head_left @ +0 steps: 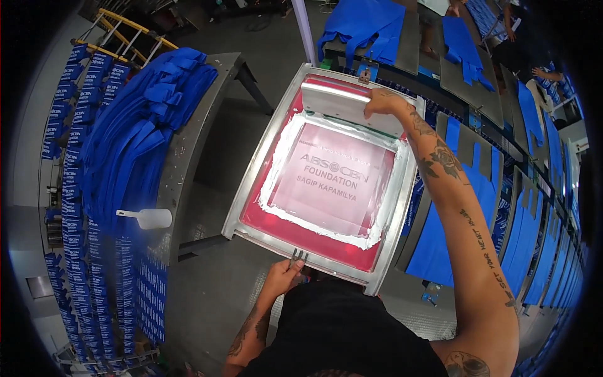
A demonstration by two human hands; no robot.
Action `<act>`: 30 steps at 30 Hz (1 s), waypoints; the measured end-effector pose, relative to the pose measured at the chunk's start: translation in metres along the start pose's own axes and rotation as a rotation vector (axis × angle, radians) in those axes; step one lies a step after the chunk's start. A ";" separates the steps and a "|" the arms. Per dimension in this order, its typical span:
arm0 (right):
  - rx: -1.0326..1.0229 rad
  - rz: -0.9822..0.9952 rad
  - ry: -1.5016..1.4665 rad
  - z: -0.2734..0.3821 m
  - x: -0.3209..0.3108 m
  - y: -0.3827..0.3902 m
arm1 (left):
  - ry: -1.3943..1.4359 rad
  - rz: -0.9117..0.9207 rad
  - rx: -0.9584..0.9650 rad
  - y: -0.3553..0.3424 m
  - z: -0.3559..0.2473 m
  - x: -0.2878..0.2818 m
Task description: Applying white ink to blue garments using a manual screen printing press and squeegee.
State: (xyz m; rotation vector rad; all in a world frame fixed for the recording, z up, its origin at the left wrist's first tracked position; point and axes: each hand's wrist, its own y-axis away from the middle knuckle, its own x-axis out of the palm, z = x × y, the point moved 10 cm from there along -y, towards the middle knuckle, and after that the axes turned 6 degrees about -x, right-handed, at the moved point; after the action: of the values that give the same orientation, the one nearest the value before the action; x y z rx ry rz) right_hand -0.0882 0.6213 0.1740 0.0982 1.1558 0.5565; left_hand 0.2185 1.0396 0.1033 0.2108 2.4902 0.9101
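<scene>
We are inspecting a workshop, and its fittings are indicating screen printing. A metal-framed screen (267, 154) is showing lettering within pink mesh and smeared white ink, and a squeegee (336, 105) is standing inside at its far end. To the right, repeated dark boards (463, 85) are bearing flat blue cloth pieces (433, 232) in long rows, pointing to batch production. To the left, a metal table (224, 68) is holding a heap of unprinted blue cloth (135, 125). Beyond it, printed blue strips (94, 122) are running in columns; near the curved rim, we are not determining whether they are hanging.
</scene>
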 end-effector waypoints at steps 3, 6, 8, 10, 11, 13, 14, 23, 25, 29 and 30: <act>-0.043 -0.032 0.011 -0.006 -0.015 0.002 | 0.267 0.129 -0.060 0.019 -0.028 0.003; 0.007 -0.037 -0.005 -0.003 -0.016 -0.005 | 0.359 0.137 -0.139 0.029 -0.021 0.001; 0.014 -0.087 0.036 -0.015 -0.007 -0.007 | 0.376 0.167 -0.137 0.023 -0.010 0.011; -0.022 -0.063 0.012 -0.002 0.009 0.004 | 0.404 0.183 -0.138 0.014 0.010 0.020; -0.045 -0.103 -0.021 0.001 0.017 0.011 | 0.399 0.207 -0.155 0.011 0.024 0.026; -0.063 -0.170 0.002 0.013 0.028 0.026 | 0.389 0.268 -0.168 0.005 0.047 0.034; -0.094 -0.239 0.015 0.025 0.031 0.036 | 0.398 0.280 -0.171 0.002 0.056 0.037; -0.054 -0.365 0.089 0.118 0.109 0.155 | 0.149 0.504 0.022 -0.018 0.038 0.044; 0.038 -0.312 0.103 0.155 0.147 0.195 | 0.108 0.521 0.077 -0.016 0.029 0.038; -0.022 -0.469 0.213 0.233 0.192 0.273 | -0.060 0.576 0.055 -0.016 0.026 0.037; -0.021 -0.477 0.215 0.236 0.184 0.273 | -0.063 0.574 0.062 -0.018 0.022 0.031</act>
State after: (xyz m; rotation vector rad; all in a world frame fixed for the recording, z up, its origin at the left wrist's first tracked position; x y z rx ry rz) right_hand 0.0730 0.9909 0.2140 -0.2568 1.3277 0.1570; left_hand 0.2024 1.0476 0.0659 0.9960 2.4341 1.0155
